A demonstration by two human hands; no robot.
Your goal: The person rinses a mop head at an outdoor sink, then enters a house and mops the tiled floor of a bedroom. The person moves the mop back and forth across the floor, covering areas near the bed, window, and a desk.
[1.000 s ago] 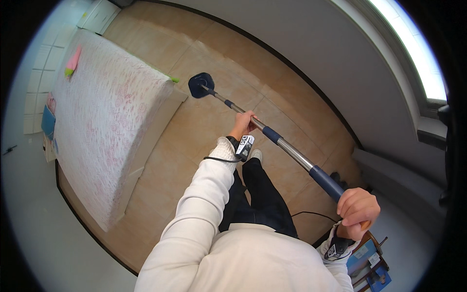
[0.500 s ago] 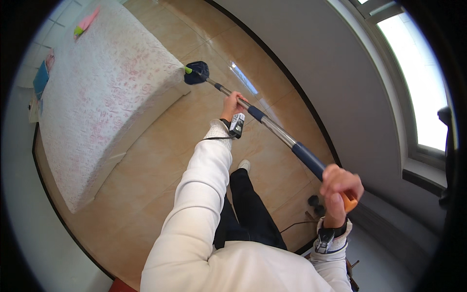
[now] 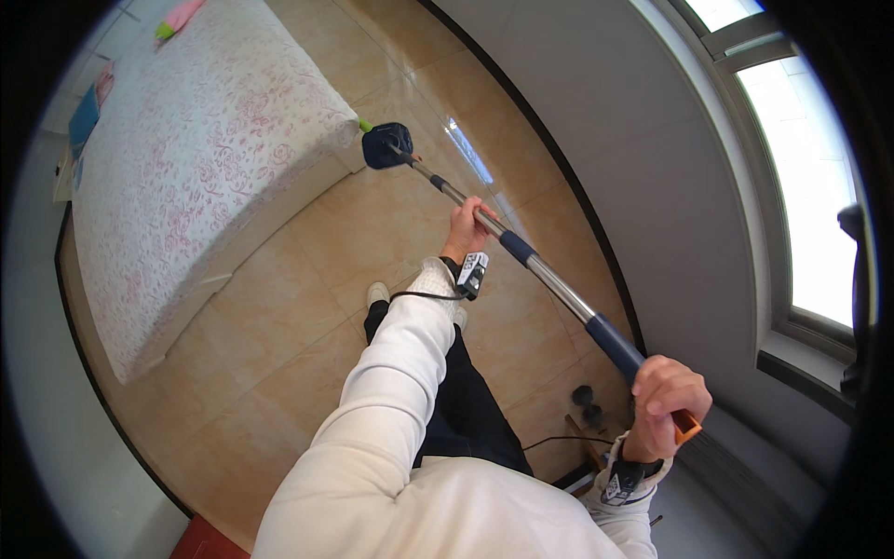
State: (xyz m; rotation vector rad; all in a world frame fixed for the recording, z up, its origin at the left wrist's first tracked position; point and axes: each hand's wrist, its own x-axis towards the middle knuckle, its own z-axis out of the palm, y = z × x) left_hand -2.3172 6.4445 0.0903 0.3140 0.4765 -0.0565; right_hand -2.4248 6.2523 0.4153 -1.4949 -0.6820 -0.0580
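Note:
My left hand (image 3: 467, 228) is wrapped around the upper metal section of a long mop (image 3: 563, 293). Its grey pole runs slantwise across the view, with dark blue sleeves. Closed over the blue grip at the near end is my right hand (image 3: 667, 407), an orange tip showing below it. At the far end the flat dark blue mop head (image 3: 386, 146) is near the tiled floor, close beside the bed's corner. A green bit (image 3: 364, 125) shows at the head's left side; the underside is hidden.
A bed (image 3: 223, 140) with a pink-flowered white cover fills the left. A grey wall (image 3: 605, 112) and a window (image 3: 801, 177) stand on the right. Small dark dumbbell-like objects (image 3: 585, 403) lie on the floor near my right arm. A red item (image 3: 207, 540) is at the bottom left.
The mop head has shifted slightly right and nearer in the view, and both hands have moved down and right with the pole. A second shoe has come into sight.

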